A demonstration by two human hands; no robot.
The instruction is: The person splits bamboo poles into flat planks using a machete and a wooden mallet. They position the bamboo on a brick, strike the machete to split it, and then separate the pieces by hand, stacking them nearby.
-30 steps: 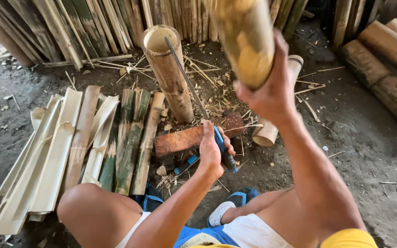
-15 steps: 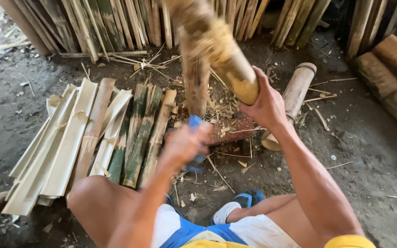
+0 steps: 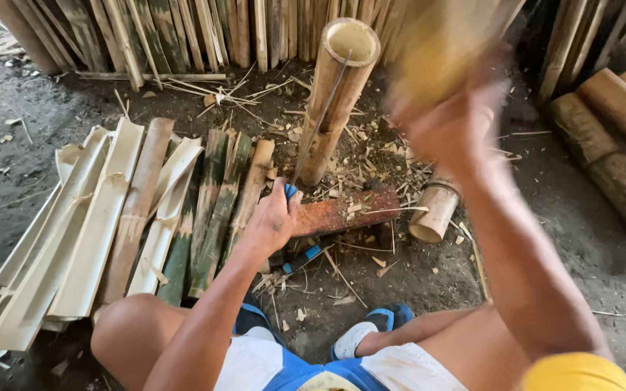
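A bamboo tube stands upright on the ground at top centre, its open end facing up. A long knife blade is set into its rim and runs down its side. My left hand grips the knife's blue handle below the tube. My right hand, blurred by motion, is raised to the right of the tube and holds a thick bamboo billet above it.
Split bamboo slats lie in a row on the left. A reddish wooden block and a short bamboo piece lie on the dirt among chips. Round logs lie at right. Slats lean on the back wall.
My right hand struck the billet down onto the blade and has lifted it again. My left hand has kept hold of the knife handle beside the tube.
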